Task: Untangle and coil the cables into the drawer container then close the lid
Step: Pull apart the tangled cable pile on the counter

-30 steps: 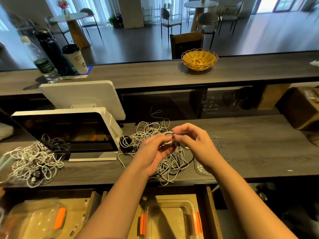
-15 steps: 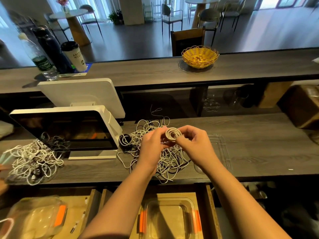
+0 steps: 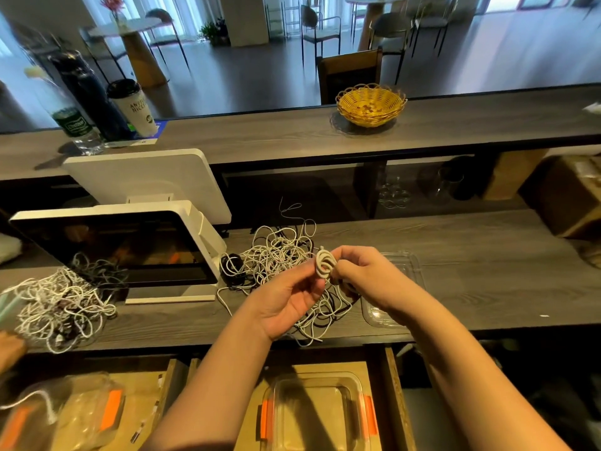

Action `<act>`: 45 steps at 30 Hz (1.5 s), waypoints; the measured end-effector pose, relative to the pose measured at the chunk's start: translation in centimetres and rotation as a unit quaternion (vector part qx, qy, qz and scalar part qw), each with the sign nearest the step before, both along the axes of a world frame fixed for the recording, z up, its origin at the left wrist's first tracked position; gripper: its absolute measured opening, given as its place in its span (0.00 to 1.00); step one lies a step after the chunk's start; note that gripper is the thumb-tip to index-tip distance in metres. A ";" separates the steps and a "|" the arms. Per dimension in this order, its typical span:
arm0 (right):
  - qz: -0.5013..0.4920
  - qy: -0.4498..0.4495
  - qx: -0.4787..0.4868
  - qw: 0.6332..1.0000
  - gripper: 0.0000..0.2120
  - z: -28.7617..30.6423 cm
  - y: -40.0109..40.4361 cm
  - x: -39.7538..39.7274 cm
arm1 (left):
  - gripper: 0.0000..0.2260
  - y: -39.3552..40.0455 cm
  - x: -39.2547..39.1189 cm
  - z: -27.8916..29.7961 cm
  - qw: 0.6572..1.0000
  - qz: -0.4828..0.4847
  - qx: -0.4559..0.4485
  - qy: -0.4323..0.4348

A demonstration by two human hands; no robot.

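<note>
A small coil of white cable [image 3: 325, 263] is held upright above the counter between my left hand [image 3: 287, 301] and my right hand [image 3: 364, 275]; both pinch it at the fingertips. Beneath my hands lies a tangled pile of white and black cables [image 3: 279, 255]. The clear lid [image 3: 406, 265] rests on the counter, partly hidden by my right hand. Below, in the open wooden drawer [image 3: 395, 402], sits a clear container [image 3: 312, 415] with orange clips and nothing in it.
A white point-of-sale screen [image 3: 130, 249] stands at left, with a second cable tangle [image 3: 61, 304] in front of it. Another clear container [image 3: 65, 415] sits in a drawer at lower left. On the upper shelf are a yellow basket [image 3: 370, 104], a cup [image 3: 133, 107] and bottles.
The white coil has been turned upright between my fingertips and shifted slightly right. My left palm now faces up more. The view has dipped a little.
</note>
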State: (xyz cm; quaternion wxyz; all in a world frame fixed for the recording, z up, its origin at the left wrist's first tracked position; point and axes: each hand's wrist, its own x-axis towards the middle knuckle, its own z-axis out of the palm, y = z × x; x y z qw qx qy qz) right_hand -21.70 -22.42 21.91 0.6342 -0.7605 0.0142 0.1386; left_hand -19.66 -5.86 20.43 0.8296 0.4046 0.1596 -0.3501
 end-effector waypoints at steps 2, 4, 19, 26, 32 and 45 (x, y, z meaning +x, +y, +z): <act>-0.007 -0.016 0.000 1.000 0.05 0.2 0.1 -0.1 | 0.09 -0.6 -0.1 -0.2 0.999 0.034 0.001 0.013; -0.018 -0.031 0.024 0.999 0.06 0.2 0.0 -0.2 | 0.10 -1.1 0.0 -0.4 0.997 0.069 0.029 -0.010; 0.030 0.017 0.257 0.966 0.11 -1.3 -0.3 -1.5 | 0.06 -2.7 -0.7 0.2 0.950 0.197 0.188 -0.150; 0.069 0.051 0.249 0.965 0.11 -1.9 0.0 -0.8 | 0.03 -1.5 0.0 -0.9 0.956 0.213 0.164 -0.114; -0.015 0.094 0.239 0.967 0.14 -4.3 0.6 -0.2 | 0.08 -0.8 0.1 -2.0 0.948 0.165 0.217 -0.165; -0.002 0.065 -0.035 0.997 0.09 -11.3 1.8 -1.0 | 0.12 1.4 -2.7 -10.0 0.898 0.064 0.382 -0.207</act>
